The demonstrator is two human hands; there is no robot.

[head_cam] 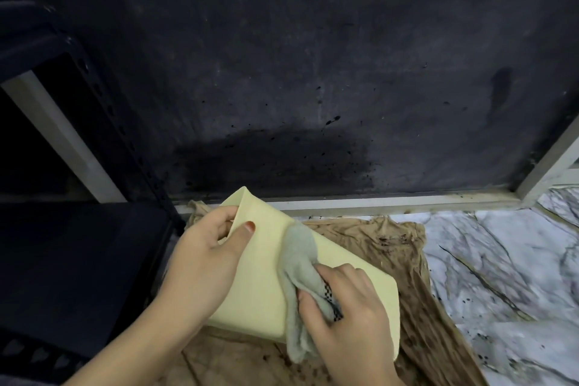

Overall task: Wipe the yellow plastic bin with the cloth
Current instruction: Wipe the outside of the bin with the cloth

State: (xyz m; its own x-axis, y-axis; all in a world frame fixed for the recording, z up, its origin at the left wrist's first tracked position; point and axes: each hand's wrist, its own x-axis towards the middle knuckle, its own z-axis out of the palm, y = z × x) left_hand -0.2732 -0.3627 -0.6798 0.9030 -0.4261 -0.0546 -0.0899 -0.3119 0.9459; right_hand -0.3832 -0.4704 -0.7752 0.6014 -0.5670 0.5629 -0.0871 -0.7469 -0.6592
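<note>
Yellow bin between both hands, its opening seemingly hidden, cloth bunched.

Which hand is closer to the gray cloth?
Right. The right hand grips the cloth against the bin. The left hand is apart from the cloth, holding the bin's far rim.

Left hand: your fingers curl over an edge, thumb pressed flat, forearm angled in
Right hand: your fingers closed, knuckles up, bunching fabric
</note>
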